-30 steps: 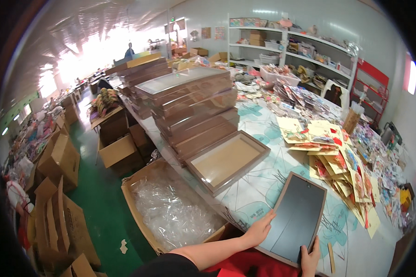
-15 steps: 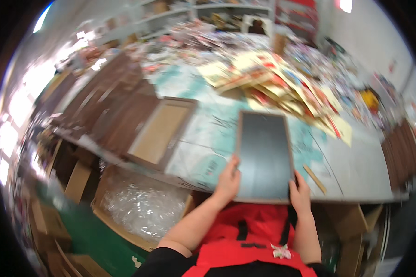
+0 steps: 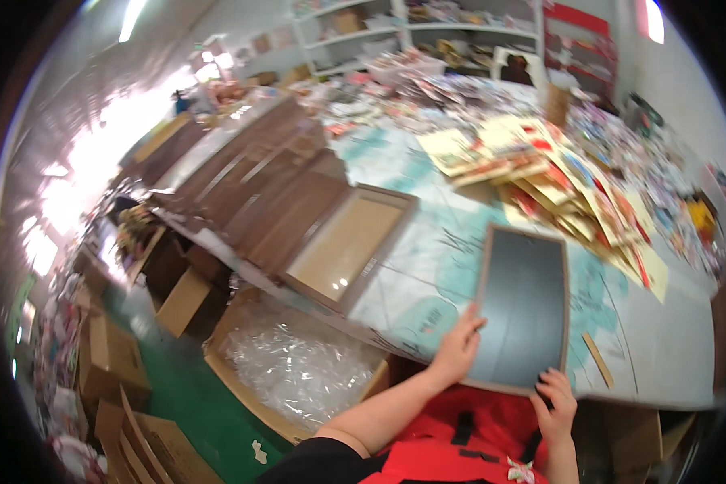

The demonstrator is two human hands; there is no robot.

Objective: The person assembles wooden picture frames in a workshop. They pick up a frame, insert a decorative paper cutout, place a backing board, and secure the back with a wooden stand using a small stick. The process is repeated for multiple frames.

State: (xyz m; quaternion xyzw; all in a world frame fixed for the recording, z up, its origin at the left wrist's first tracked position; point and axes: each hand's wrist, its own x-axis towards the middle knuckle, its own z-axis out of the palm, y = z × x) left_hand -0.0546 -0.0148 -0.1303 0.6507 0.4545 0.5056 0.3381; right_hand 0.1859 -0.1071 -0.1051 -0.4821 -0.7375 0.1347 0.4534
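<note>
Two hands: left hand (image 3: 457,352), right hand (image 3: 555,406). One dark board (image 3: 523,308). One open wooden frame (image 3: 349,247). One box of plastic wrap (image 3: 292,367). One wooden stick (image 3: 597,360).

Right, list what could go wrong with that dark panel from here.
1. The dark framed panel lies with its near end at the table edge, held only by the left hand and right hand at its corners; it could slide off.
2. Pushed forward, it may hit the loose coloured cards.
3. The wooden stick beside it could get knocked off.
</note>
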